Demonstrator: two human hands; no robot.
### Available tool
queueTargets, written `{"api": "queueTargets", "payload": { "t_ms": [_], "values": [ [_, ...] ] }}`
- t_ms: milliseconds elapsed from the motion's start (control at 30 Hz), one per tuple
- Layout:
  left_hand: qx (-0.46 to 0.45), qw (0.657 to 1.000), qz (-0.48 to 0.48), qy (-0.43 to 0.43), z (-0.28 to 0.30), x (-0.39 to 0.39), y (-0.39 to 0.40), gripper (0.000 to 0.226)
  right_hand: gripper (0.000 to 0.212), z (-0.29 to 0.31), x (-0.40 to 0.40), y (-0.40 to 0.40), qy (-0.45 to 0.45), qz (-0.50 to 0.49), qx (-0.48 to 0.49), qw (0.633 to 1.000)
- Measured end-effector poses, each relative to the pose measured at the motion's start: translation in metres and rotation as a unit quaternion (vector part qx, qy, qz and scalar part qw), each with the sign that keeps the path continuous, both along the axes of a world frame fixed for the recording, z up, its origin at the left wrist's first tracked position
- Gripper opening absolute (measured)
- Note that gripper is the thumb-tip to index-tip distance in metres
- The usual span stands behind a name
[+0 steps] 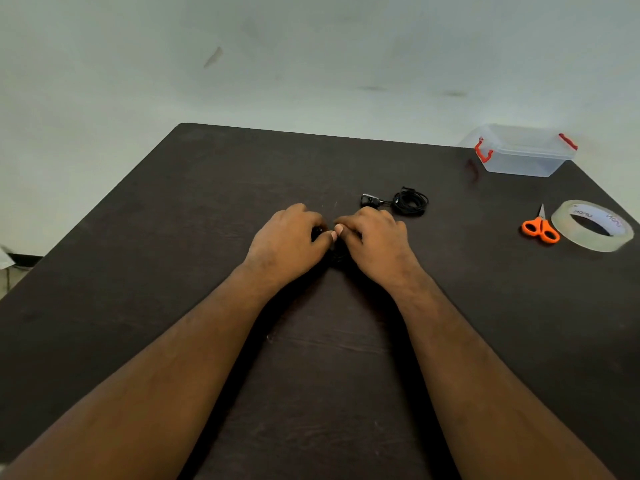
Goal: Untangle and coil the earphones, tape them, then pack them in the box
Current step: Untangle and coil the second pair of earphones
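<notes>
My left hand (289, 242) and my right hand (374, 242) meet at the middle of the dark table, fingers curled over a pair of black earphones (337, 252) that is mostly hidden beneath them. Only small dark bits of it show between the thumbs. A second pair of black earphones (408, 202) lies coiled just beyond my right hand, with its plug end (370, 200) sticking out to the left. The clear plastic box (523, 150) with red clips stands at the far right corner. A roll of clear tape (593, 226) lies at the right edge.
Orange-handled scissors (540, 227) lie just left of the tape roll. The dark table (173, 237) ends at a pale wall behind; its left edge runs diagonally toward me.
</notes>
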State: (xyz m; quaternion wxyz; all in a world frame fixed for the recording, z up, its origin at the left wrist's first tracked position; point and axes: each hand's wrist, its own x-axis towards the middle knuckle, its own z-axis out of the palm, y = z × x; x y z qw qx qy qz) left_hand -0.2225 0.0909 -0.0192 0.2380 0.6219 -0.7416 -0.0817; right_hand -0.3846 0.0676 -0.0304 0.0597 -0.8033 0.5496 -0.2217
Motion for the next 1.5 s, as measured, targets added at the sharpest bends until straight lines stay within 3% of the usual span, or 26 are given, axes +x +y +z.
{"api": "queueTargets", "payload": {
  "t_ms": [200,567,800,1100,1500],
  "values": [
    [-0.002,1.0,0.0,0.03,0.003,-0.0013,0.0011,0.037,0.028,-0.0015,-0.0006,-0.001,-0.061,-0.004,0.022,0.998],
    [-0.041,0.98,0.044,0.188,0.0016,0.0032,-0.0035,0.027,0.032,0.0057,0.0013,0.0024,-0.081,0.001,0.029,0.996],
    [-0.036,0.984,0.012,0.173,-0.0014,0.0018,-0.005,0.024,0.029,0.0065,0.0017,0.0025,-0.096,0.017,0.037,0.995],
    [-0.04,0.983,-0.029,0.179,0.002,-0.0002,-0.0021,0.023,0.027,0.0061,0.0012,0.0017,-0.185,0.039,0.049,0.981],
    [-0.057,0.979,0.011,0.197,0.0033,0.0006,0.0005,0.025,0.036,0.0077,-0.0042,0.008,-0.27,-0.018,0.001,0.963]
  ]
}}
